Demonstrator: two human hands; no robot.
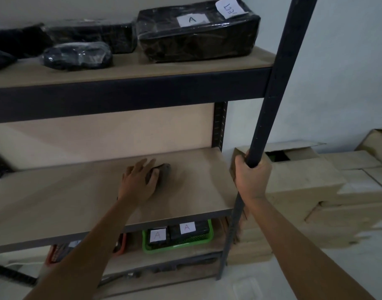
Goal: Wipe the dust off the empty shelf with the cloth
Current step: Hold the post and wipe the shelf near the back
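The empty shelf [66,198] is a pale wooden board in a black metal rack, at mid height. A dark grey cloth [165,172] lies bunched on it, right of centre. My left hand [138,182] presses down on the cloth, fingers spread over its left part, so only the right end of the cloth shows. My right hand [251,178] is closed around the rack's black front-right post [281,83], level with the shelf.
The shelf above [125,70] carries several black plastic-wrapped packages, one labelled A [196,31]. Below sit a green basket [177,234] with labelled black boxes and an orange one [120,245]. Cardboard boxes [311,191] are stacked to the right by the white wall.
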